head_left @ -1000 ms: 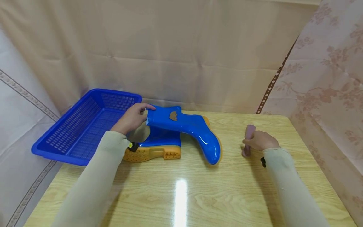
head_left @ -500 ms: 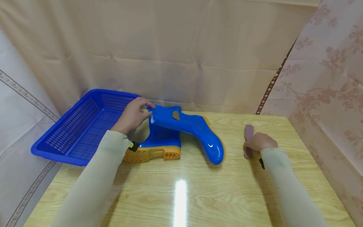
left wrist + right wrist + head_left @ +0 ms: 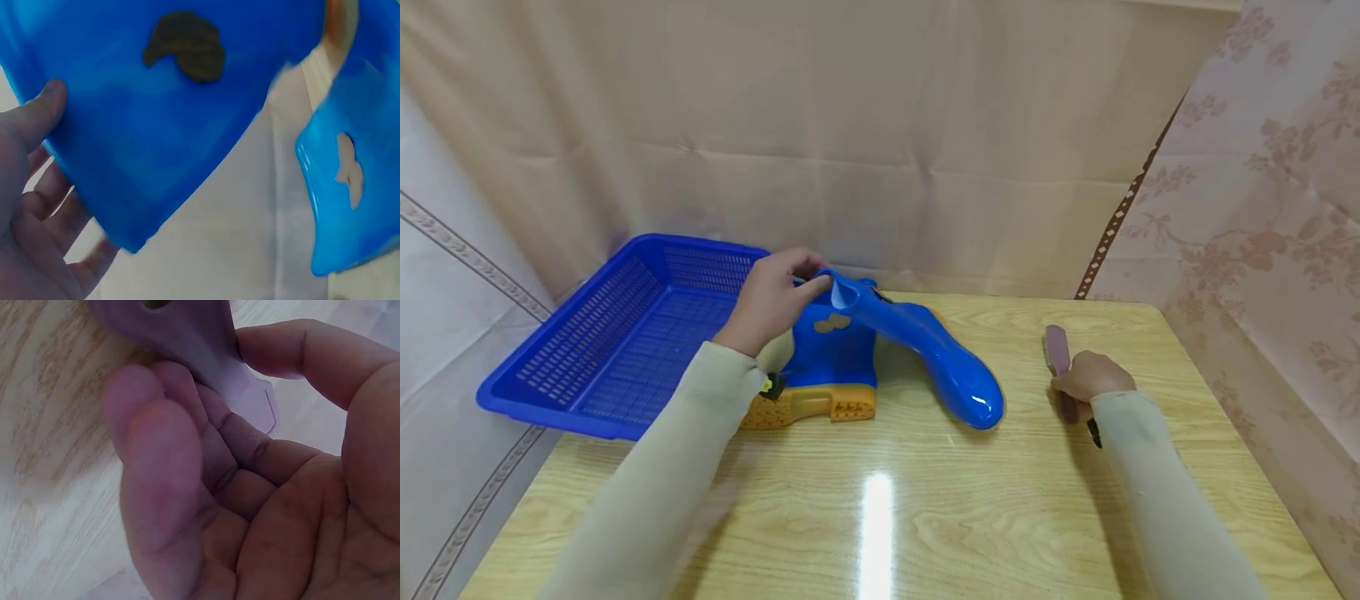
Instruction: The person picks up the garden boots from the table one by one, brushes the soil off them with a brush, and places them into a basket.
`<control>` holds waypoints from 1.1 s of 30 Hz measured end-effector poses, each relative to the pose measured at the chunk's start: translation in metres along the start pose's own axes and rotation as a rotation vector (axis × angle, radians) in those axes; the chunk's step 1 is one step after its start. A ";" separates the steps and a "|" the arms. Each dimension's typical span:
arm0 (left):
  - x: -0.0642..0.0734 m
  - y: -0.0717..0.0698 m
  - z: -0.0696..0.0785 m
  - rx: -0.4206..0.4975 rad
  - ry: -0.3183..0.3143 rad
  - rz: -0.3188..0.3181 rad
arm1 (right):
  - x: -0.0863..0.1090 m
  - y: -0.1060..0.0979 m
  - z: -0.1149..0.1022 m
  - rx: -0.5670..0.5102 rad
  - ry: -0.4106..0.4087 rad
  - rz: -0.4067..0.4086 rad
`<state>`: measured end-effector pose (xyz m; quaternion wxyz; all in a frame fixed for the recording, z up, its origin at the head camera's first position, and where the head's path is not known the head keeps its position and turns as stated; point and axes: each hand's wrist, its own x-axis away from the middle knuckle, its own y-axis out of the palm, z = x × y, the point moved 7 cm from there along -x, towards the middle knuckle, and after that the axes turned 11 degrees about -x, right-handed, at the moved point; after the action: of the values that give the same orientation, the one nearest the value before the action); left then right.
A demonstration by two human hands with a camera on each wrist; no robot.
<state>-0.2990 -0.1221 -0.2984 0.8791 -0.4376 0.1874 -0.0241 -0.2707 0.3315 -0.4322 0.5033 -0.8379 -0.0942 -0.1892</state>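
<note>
My left hand pinches the top edge of a shiny blue rain boot, thumb on the outside. This boot tilts down to the right, its toe low over the table. The left wrist view shows a brown patch on its shaft. Behind and below it, a second blue boot lies on its side, yellow sole facing me, with a pale patch on the shaft. On the right, my right hand grips a purple brush by its handle, thumb and curled fingers around it. A strip of bristles shows along its left side.
A blue plastic basket with slotted walls stands at the left, beside the second boot. The wooden table ends at a beige curtain at the back. A flowered cloth hangs on the right.
My left hand has moved right and slightly up, turning the boot's opening toward me and its patch away; the toe has shifted right. My right hand has turned the brush, exposing its bristles.
</note>
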 end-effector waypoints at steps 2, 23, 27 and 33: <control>-0.002 -0.001 0.009 -0.001 0.021 0.040 | 0.000 0.000 0.000 -0.001 0.002 -0.001; -0.017 0.040 0.000 0.532 -0.107 -0.022 | -0.008 0.007 0.001 -0.064 0.007 0.000; -0.029 0.062 -0.004 0.565 -0.162 -0.122 | -0.011 0.007 0.001 -0.060 -0.004 0.013; -0.048 0.103 0.015 0.593 -0.198 -0.311 | -0.011 0.004 -0.009 -0.159 -0.071 0.130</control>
<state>-0.3513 -0.0375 -0.3551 0.9678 -0.1866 0.0170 -0.1684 -0.2816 0.3220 -0.4356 0.4429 -0.8856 -0.0423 -0.1334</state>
